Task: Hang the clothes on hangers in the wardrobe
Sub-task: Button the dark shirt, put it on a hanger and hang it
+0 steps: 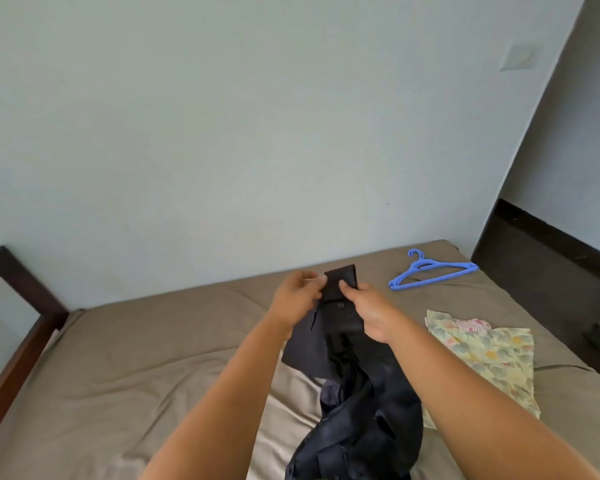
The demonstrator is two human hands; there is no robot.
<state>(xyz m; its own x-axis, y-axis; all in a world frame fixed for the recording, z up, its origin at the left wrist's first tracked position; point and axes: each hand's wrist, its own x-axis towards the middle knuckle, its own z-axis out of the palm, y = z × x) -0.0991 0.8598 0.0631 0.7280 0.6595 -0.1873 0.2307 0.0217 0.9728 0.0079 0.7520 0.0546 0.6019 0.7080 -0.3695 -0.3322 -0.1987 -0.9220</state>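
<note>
A dark navy shirt [357, 393] hangs from both my hands above the bed, its lower part trailing onto the mattress. My left hand [297, 296] pinches the shirt's top edge at the collar. My right hand [369, 311] grips the same edge just to the right, thumb on the cloth near a button. Two blue plastic hangers [430, 271] lie stacked on the bed at the far right. A pale floral garment [492, 355] lies flat on the bed to the right of the shirt. No wardrobe is in view.
The bed [136, 358] has a taupe sheet and fills the lower half of the view. A dark wooden bed frame [21, 327] runs along the left. A pale wall stands behind. A dark floor strip [551, 251] and a passage lie at the right.
</note>
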